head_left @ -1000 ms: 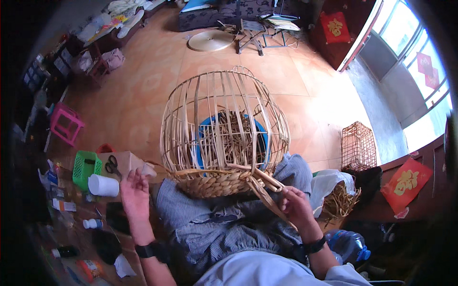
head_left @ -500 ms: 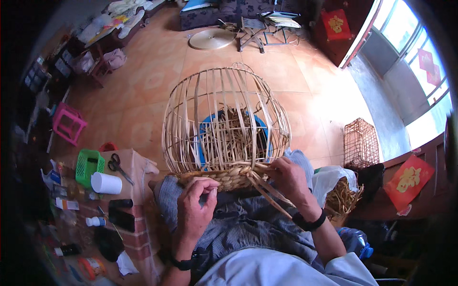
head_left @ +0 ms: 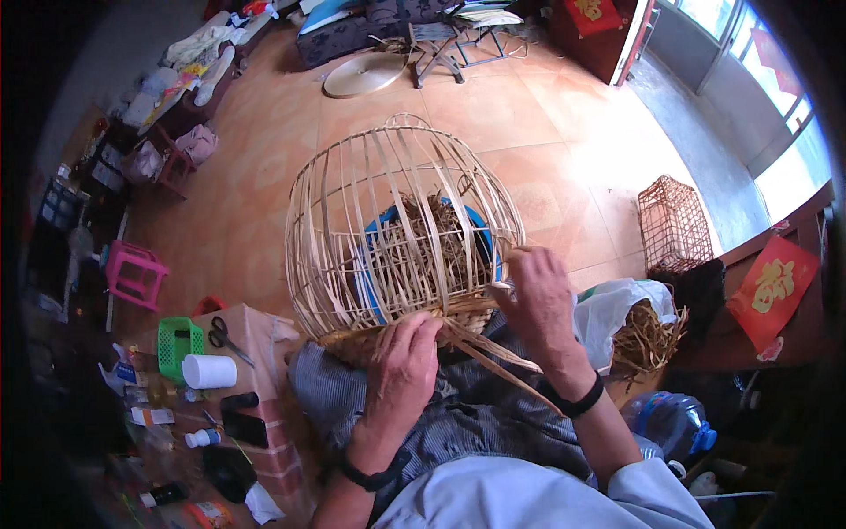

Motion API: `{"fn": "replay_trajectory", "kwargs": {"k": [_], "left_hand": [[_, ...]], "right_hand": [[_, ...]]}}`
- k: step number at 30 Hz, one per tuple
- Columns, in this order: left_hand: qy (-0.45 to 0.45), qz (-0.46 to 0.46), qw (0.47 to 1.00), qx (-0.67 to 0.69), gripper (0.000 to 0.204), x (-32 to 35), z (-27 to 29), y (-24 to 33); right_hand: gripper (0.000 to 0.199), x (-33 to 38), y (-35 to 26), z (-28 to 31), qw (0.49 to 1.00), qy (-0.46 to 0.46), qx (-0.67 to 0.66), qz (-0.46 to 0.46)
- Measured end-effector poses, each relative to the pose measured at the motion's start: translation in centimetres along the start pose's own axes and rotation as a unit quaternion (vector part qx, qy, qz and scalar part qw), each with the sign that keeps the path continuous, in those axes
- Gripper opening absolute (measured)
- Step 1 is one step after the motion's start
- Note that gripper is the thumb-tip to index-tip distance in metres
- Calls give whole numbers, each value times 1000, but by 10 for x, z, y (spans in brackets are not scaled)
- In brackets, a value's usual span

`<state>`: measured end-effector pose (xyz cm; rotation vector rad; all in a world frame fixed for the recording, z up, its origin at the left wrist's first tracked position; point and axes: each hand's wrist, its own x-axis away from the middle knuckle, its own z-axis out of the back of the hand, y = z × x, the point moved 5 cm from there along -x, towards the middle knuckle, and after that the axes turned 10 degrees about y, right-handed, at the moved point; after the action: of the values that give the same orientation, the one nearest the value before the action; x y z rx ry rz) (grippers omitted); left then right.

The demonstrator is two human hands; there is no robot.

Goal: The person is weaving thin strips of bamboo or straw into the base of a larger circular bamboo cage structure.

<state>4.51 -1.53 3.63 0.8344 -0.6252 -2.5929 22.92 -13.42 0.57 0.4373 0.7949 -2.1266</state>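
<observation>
An open-ribbed basket (head_left: 308, 231) of pale plant strips leans across my lap, its braided edge (head_left: 339, 337) toward me. My left hand (head_left: 402, 357) is closed over that edge, fingertips gripping it where several strips meet. Just to the right, my right hand (head_left: 541, 309) is raised with thumb and fingers pinched on a strip at the edge. Between my hands, loose strip ends (head_left: 498, 354) fan out toward my right wrist. Through the ribs shows a blue basin (head_left: 384, 217) holding dry strips (head_left: 454, 231).
On the left, a cloth-covered table (head_left: 275, 407) bears scissors (head_left: 226, 339), a green basket (head_left: 174, 351), a white cup (head_left: 210, 372) and small bottles. A pink stool (head_left: 136, 273) stands beyond. At right are a bag (head_left: 599, 319) of dry strips, a wicker basket (head_left: 674, 225) and a water jug (head_left: 665, 425).
My left hand has moved right along the braided edge and now grips it. My right hand has risen slightly with a strip. The whole view has shifted and tilted a little.
</observation>
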Motion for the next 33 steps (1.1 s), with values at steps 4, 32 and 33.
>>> {"fn": "replay_trajectory", "kwargs": {"k": [4, 32, 33], "left_hand": [[8, -22, 1000, -16, 36, -6, -3, 4], [5, -53, 997, -54, 47, 12, -19, -13], [-1, -58, 997, -53, 46, 11, -21, -14]], "right_hand": [[27, 8, -6, -30, 991, -103, -40, 73], [13, 90, 200, -22, 590, 35, -662, -461], [11, 92, 198, -18, 513, 66, -705, -486]]}}
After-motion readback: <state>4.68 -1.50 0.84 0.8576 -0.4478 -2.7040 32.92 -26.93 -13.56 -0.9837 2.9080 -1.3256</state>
